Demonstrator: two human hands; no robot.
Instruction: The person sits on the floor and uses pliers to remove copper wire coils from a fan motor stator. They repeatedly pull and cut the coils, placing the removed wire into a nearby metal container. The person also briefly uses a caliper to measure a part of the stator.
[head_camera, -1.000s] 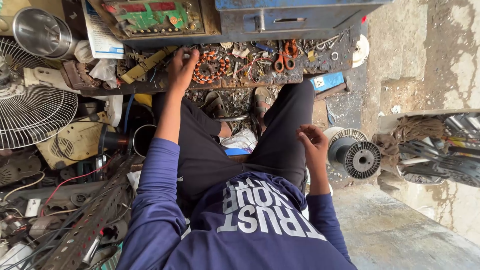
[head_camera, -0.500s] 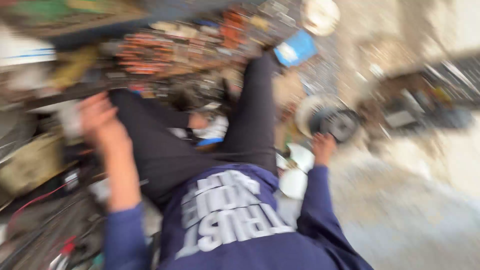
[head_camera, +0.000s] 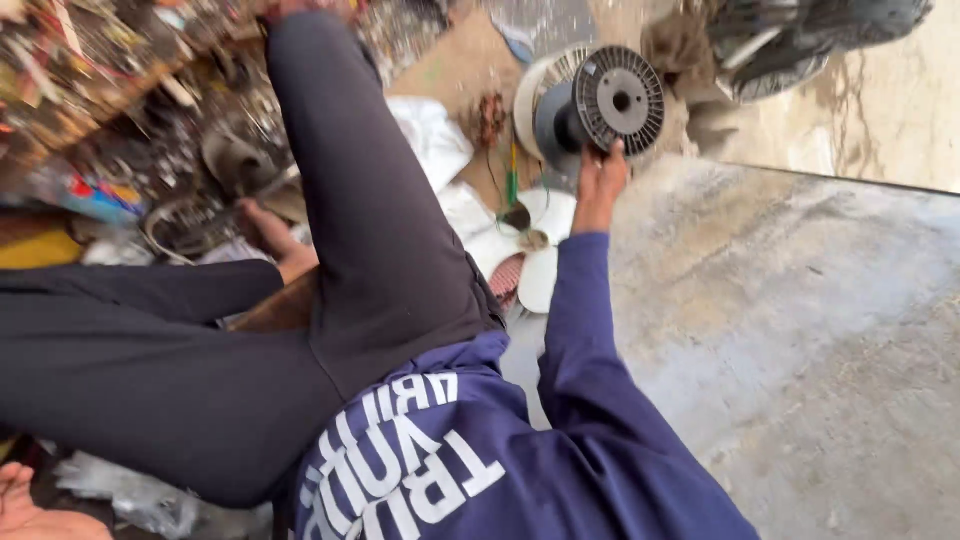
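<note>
At the far left bottom corner, the left hand (head_camera: 22, 505) showed only as a palm and part of the fingers at the frame's edge; whether that grip was clenched or released could not be told, and nothing could be seen in it. Just beside it lay crumpled clear plastic (head_camera: 130, 495). Above, well away from both hands, a low shelf (head_camera: 90, 70) was crowded with small metal parts, wire and coloured scraps, too blurred to sort; a blue packet with red and yellow patches (head_camera: 95, 195) lay below it, and a yellow slab (head_camera: 35, 245) under that. A bare foot (head_camera: 275, 235) rested among the clutter, between the two dark trouser legs (head_camera: 380, 230).

Further right, white fan blades (head_camera: 520, 240) lay on the floor just below the right hand, with a small coil of copper wire (head_camera: 490, 115) on a brown sheet of cardboard (head_camera: 450, 70) to its left. The right hand (head_camera: 603, 180), arm stretched out in a purple sleeve (head_camera: 585, 330), touched the lower rim of a black plastic spool (head_camera: 600, 105); the fingers lay against its ribbed end disc, the grip resting on it rather than closed around it. The spool lay on its side on the floor, a white disc (head_camera: 530, 95) behind it.

Right of the hand spread a bare grey concrete floor (head_camera: 800, 330), stained and rough, with a dark blurred bundle (head_camera: 810, 35) at the top edge.
</note>
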